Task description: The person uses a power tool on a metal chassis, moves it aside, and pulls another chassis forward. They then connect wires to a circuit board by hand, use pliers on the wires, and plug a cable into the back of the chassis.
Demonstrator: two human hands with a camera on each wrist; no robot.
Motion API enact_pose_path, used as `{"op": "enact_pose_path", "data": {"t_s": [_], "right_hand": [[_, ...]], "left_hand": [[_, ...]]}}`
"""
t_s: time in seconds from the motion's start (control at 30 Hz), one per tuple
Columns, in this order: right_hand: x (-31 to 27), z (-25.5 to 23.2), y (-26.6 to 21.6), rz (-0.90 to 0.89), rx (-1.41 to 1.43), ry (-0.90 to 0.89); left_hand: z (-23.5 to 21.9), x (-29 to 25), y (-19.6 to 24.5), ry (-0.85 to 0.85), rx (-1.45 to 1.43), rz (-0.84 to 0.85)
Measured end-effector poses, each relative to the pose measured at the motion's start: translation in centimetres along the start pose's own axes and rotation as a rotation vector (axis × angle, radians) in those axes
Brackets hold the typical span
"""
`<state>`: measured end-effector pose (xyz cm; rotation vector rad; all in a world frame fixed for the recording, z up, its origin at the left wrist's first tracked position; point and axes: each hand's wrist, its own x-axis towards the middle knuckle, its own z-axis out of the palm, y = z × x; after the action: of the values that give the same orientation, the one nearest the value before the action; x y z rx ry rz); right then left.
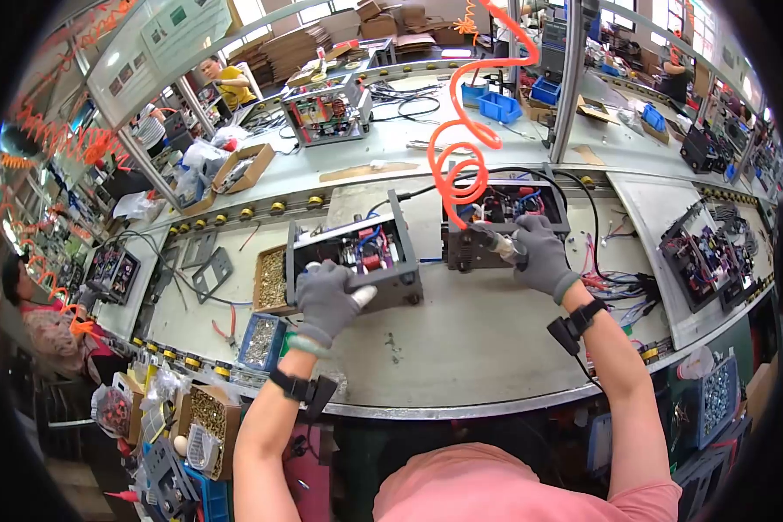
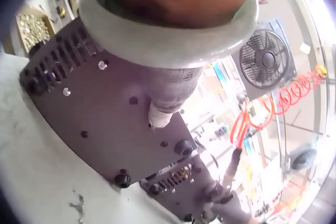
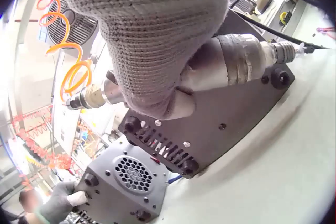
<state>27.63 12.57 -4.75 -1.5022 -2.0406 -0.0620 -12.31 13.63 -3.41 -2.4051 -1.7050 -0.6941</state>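
My gloved left hand (image 1: 326,300) grips the near edge of an open-topped black metal case (image 1: 402,283) with wires and circuit parts inside. Its thumb (image 2: 160,116) lies against the case's flat panel (image 2: 105,113), which has rubber feet and vent slots. In my gloved right hand (image 1: 544,257) is an air screwdriver (image 3: 226,64), fed by a coiled orange hose (image 1: 465,178). The screwdriver lies across the panel of a second black case (image 3: 226,121), its bit end pointing past a rubber foot. My right fingers curl round the tool's body, partly hidden by the glove.
Left of the first case stand a cardboard box of screws (image 1: 271,278) and a blue bin (image 1: 259,341), with red-handled pliers (image 1: 226,326) nearby. Loose cables (image 1: 622,291) lie right. More open cases stand at the far left (image 1: 113,271) and far right (image 1: 709,257). Rollers flank the worktop.
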Motion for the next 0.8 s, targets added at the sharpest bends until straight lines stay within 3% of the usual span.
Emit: {"op": "enact_pose_path", "data": {"t_s": [0.13, 0.2, 0.27, 0.33, 0.37, 0.4, 0.43, 0.5, 0.57, 0.63, 0.67, 0.73, 0.8], "right_hand": [[-1.9, -1.5, -0.9, 0.008, 0.068, -0.072], [-2.2, -1.9, -0.8, -0.032, 0.165, -0.126], [-3.1, -3.6, -1.2, -0.023, 0.274, -0.114], [-5.0, -4.9, -1.5, -0.091, 0.351, 0.096], [-6.5, -6.4, -2.1, -0.006, 0.514, 0.108], [-8.1, -8.0, -2.2, 0.026, 0.486, 0.128], [-10.0, -9.6, -2.3, 0.116, 0.615, 0.126], [-14.2, -12.7, -2.9, 0.334, 0.883, 0.142], [-17.3, -16.5, -3.9, 0.37, 0.796, 0.264], [-20.9, -19.8, -4.7, 0.429, 0.694, 0.336], [-22.6, -21.4, -5.2, 0.489, 0.656, 0.346], [-25.3, -23.5, -6.3, 0.602, 0.638, 0.472], [-27.1, -24.0, -6.7, 0.642, 0.605, 0.624]], "left_hand": [[-1.2, -2.8, 1.8, 0.123, 0.043, 0.181], [-1.1, -3.1, 2.9, 0.015, 0.047, 0.024], [-0.5, -3.0, 3.9, 0.108, 0.097, 0.064], [-2.0, -2.0, 8.9, 0.318, 0.156, 0.34], [-2.2, -1.8, 12.1, 0.311, 0.099, 0.38], [-1.7, -1.5, 14.8, 0.287, -0.032, 0.488], [0.0, -1.0, 17.1, 0.16, -0.279, 0.604], [4.9, -0.7, 22.9, -0.303, -0.6, 0.738], [11.8, -1.0, 29.0, -0.415, -0.641, 0.894], [17.4, -2.1, 33.7, -0.371, -0.515, 0.948], [17.8, -1.9, 35.1, -0.38, -0.542, 0.974], [18.3, -0.8, 36.6, -0.554, -0.254, 0.938], [19.8, -0.6, 35.8, -0.525, -0.303, 0.927]]}}
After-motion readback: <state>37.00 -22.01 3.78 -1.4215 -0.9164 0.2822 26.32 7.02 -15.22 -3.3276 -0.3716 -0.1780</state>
